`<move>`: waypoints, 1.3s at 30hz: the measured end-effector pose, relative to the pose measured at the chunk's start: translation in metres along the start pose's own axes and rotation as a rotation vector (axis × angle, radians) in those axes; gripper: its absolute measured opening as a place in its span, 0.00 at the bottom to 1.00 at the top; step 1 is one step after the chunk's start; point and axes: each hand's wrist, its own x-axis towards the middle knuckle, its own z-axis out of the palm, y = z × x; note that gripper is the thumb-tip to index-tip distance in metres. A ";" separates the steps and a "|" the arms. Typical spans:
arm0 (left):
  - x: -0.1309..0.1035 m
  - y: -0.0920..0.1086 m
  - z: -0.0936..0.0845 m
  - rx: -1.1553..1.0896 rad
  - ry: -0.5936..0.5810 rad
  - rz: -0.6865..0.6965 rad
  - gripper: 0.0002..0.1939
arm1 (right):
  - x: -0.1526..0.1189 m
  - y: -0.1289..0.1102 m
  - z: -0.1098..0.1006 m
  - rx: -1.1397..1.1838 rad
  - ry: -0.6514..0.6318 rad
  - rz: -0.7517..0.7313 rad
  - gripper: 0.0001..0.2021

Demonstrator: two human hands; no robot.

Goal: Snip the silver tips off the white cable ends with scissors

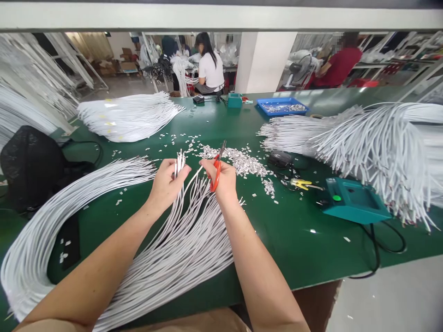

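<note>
My left hand (pixel 169 180) is closed around several white cable ends (pixel 180 162), which stick up above the thumb and fingers. A pair of red-handled scissors (pixel 216 175) sits in my right hand (pixel 224 180), blades pointing up and away. The thumb and fingertip of that hand also touch a single white cable (pixel 194 177). Below both hands a large bundle of white cables (pixel 176 263) spreads over the green table and curves round to the left. Just past my hands lies a pile of small silvery-white pieces (pixel 242 161).
More white cable bundles lie at the back left (pixel 128 117) and at the right (pixel 374 147). A teal device (pixel 356 198), yellow-handled pliers (pixel 302 184) and a black bag (pixel 31 166) rest on the table (pixel 277 249). A blue tray (pixel 282 106) stands farther back. People sit beyond.
</note>
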 end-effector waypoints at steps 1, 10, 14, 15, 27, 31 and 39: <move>0.000 0.000 0.000 -0.048 -0.022 -0.026 0.14 | -0.001 -0.001 0.001 0.010 -0.015 0.013 0.17; 0.000 0.012 -0.003 -0.692 -0.389 -0.270 0.20 | -0.005 -0.003 0.003 0.211 -0.197 0.120 0.19; 0.003 0.017 -0.011 -0.577 -0.395 -0.212 0.19 | -0.001 -0.001 0.001 0.325 -0.442 0.336 0.21; 0.004 0.017 -0.013 -0.520 -0.381 -0.201 0.17 | 0.000 0.000 0.000 0.319 -0.426 0.340 0.20; 0.014 -0.003 -0.018 -0.266 -0.171 -0.155 0.12 | 0.004 0.014 -0.005 -0.993 -0.245 -0.118 0.11; 0.015 -0.006 -0.015 -0.219 -0.163 -0.104 0.10 | 0.001 0.011 -0.002 -1.152 -0.268 -0.162 0.12; 0.012 -0.002 -0.012 -0.201 -0.144 -0.107 0.09 | -0.003 0.007 -0.001 -1.282 -0.268 -0.233 0.13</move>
